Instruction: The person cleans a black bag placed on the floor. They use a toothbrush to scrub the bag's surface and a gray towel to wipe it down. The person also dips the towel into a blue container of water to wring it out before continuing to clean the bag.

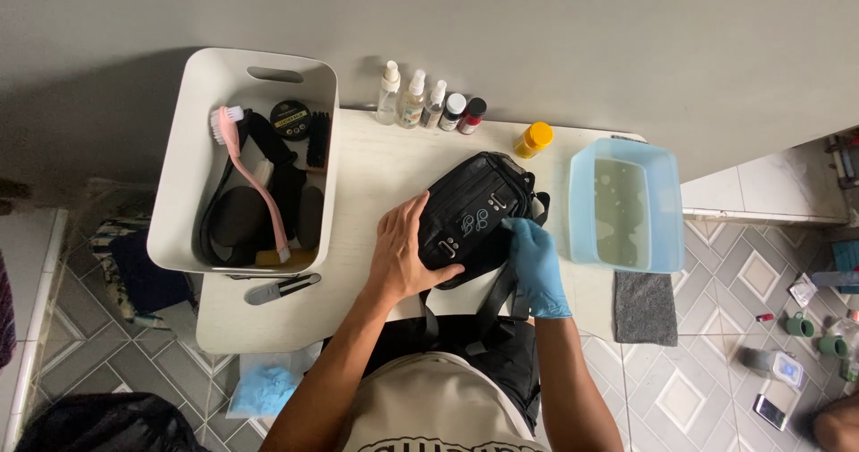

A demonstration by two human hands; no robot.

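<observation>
The black bag (474,215) lay near the middle of the pale surface (376,174), tilted, front pockets facing up. It looked soft and light, a fabric body that would sag and give rather than hold shape, with smooth panels that could slide under a wet glove. The firmest places to take hold seemed to be its edges and the straps trailing off its near end.

The bare left hand (404,257) pressed flat on the bag's left side, fingers spread wide, pinning it. The right hand (535,260), in a blue glove, touched the bag's right edge with fingers curled narrow; whether they pinched anything, I could not tell.

Right of the bag stood a blue tub of water (626,203); left of it, a white bin (192,148) holding brushes.
</observation>
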